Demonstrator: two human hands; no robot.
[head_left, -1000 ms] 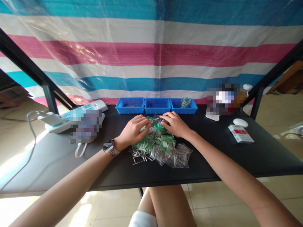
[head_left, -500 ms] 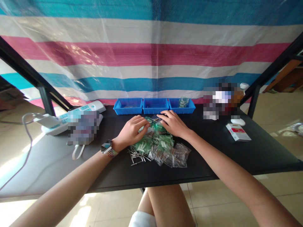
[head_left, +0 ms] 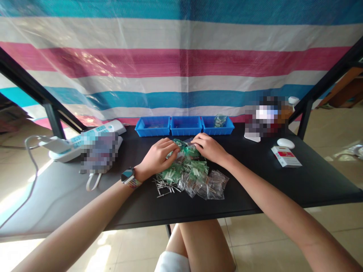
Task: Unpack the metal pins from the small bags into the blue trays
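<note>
A pile of small green plastic bags (head_left: 198, 170) with white pieces inside lies on the black table, between my hands. My left hand (head_left: 161, 155), with a watch on its wrist, rests at the pile's left side; its fingers are curled together and what they hold is hidden. Opposite it, my right hand (head_left: 209, 147) has its fingertips drawn together at the edge of a small clear bag (head_left: 188, 141) at the top of the pile. Loose metal pins (head_left: 166, 188) are spread at the front left. Clear bags with brass-coloured pieces (head_left: 214, 186) lie at the front right.
Three joined blue bins (head_left: 185, 130) stand behind the pile; the right one holds a bagged item (head_left: 220, 121). On the left is a power strip (head_left: 96, 134) with a plugged-in charger (head_left: 56, 144). A small box (head_left: 286, 156) and a white mouse-shaped object (head_left: 286, 143) lie right.
My right hand's fingers have drawn closer together at the top of the pile. My left hand stays nearly where it was. The view has shifted slightly.
</note>
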